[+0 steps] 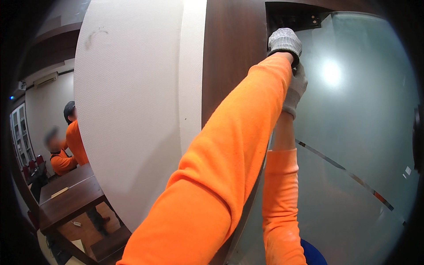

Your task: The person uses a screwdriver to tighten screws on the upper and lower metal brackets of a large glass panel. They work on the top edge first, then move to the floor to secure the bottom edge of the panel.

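My left hand (pixel 282 40), in a grey knit work glove with a dark cuff edge, is raised to the top corner of a frosted glass panel (pixel 353 110). It is beside a dark recess with a dark fitting (pixel 304 22) bearing small brass-coloured spots. Its fingers are turned away and hidden. Just below it, my right hand (pixel 298 86), in a grey glove too, reaches up close to the glass, partly covered by my left forearm. Its fingertips are hidden, so what either hand holds does not show. Both arms wear orange sleeves.
A dark wood frame (pixel 229 57) borders the glass, beside a pale textured wall (pixel 132 88). At the far left, two people in orange (pixel 76 137) are near a dark wooden table (pixel 73 194). Something blue (pixel 313 254) shows low by my right sleeve.
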{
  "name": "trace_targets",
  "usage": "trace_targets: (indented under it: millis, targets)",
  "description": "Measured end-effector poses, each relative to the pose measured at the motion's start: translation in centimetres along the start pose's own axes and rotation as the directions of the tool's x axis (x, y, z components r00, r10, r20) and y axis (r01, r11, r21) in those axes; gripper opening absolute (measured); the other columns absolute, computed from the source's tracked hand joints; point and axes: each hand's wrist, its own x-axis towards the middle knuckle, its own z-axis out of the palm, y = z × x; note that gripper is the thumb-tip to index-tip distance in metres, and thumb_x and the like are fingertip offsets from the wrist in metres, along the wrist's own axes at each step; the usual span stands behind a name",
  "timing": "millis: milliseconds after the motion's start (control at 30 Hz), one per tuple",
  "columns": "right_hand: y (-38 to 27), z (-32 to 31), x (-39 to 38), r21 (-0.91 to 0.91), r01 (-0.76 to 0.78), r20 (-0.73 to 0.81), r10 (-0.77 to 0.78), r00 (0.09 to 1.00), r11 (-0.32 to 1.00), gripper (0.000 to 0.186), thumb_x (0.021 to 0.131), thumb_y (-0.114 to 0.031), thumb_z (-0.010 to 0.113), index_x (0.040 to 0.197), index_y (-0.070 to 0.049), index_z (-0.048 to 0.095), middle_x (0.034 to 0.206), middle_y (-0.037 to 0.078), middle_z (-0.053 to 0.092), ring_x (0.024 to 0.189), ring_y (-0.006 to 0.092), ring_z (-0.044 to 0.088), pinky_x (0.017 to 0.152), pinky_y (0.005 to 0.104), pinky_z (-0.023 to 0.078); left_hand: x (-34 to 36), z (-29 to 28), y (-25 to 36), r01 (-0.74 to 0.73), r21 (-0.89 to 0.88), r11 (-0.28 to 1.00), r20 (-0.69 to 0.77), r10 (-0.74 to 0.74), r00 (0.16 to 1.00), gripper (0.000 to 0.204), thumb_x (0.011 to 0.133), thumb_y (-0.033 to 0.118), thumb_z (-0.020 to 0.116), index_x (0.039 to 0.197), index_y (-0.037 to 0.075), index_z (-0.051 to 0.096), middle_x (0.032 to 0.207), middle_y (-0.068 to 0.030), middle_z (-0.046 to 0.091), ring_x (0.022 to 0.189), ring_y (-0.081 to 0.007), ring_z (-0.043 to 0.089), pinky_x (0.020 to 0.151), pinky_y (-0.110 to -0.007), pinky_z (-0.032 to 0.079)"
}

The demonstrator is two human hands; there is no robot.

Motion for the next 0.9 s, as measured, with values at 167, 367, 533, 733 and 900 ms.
trace_targets:
  millis: [167,367,533,733,900]
  targets:
    - [0.3,-0.7,0.5,0.101,-0.089,0.070,0.082,0.994,0.991,0.039,0.106,-0.034,0.046,0.125,-0.002,0.057,0.100,0.005,0.070,0.087,0.0182,0.067,0.080,0.0339,0.055,0.4,-0.4,-0.3,-0.022,0.018,1.000,0.003,0.022,1.000,0.030,0.089,0.022,0.064,0.108,0.002,0.076,0.110,-0.0217,0.073,0.110,-0.0356,0.070,0.094,-0.043,0.056]
    - [-0.3,-2.6,4.6,-0.235,0.071,0.193,-0.025,0.981,0.969,0.041,0.105,-0.033,0.045,0.127,0.000,0.057,0.100,0.006,0.068,0.086,0.0173,0.065,0.079,0.0325,0.053,0.5,0.1,-0.1,-0.051,0.037,0.998,-0.010,0.052,0.999,0.031,0.090,0.023,0.062,0.109,0.003,0.076,0.110,-0.0220,0.073,0.108,-0.0354,0.070,0.093,-0.043,0.056]
    - [2.8,-0.4,0.8,-0.716,0.371,0.175,-0.362,0.915,0.591,0.041,0.104,-0.033,0.049,0.127,0.000,0.058,0.096,0.006,0.067,0.083,0.0169,0.064,0.076,0.0322,0.053,0.1,-0.3,-0.1,-0.118,0.239,0.964,0.068,0.104,0.992,0.032,0.092,0.022,0.059,0.114,0.004,0.074,0.118,-0.0224,0.071,0.112,-0.0363,0.069,0.096,-0.044,0.055]
    - [2.6,-0.4,0.4,-0.666,0.379,0.162,-0.370,0.915,0.643,0.042,0.102,-0.033,0.052,0.126,0.001,0.059,0.092,0.005,0.067,0.079,0.0163,0.063,0.074,0.0319,0.052,1.4,0.3,-0.9,-0.022,0.086,0.996,-0.002,0.023,1.000,0.035,0.089,0.020,0.058,0.115,0.004,0.074,0.120,-0.0244,0.069,0.115,-0.0383,0.067,0.098,-0.045,0.054]
    - [2.0,-0.6,0.8,-0.710,0.412,0.183,-0.415,0.891,0.571,0.043,0.101,-0.034,0.056,0.126,0.001,0.061,0.088,0.005,0.066,0.076,0.0159,0.062,0.072,0.0317,0.052,1.3,0.3,0.0,-0.025,0.012,1.000,-0.022,0.025,0.999,0.033,0.088,0.020,0.061,0.111,0.002,0.074,0.118,-0.0242,0.070,0.112,-0.0373,0.068,0.095,-0.044,0.055]
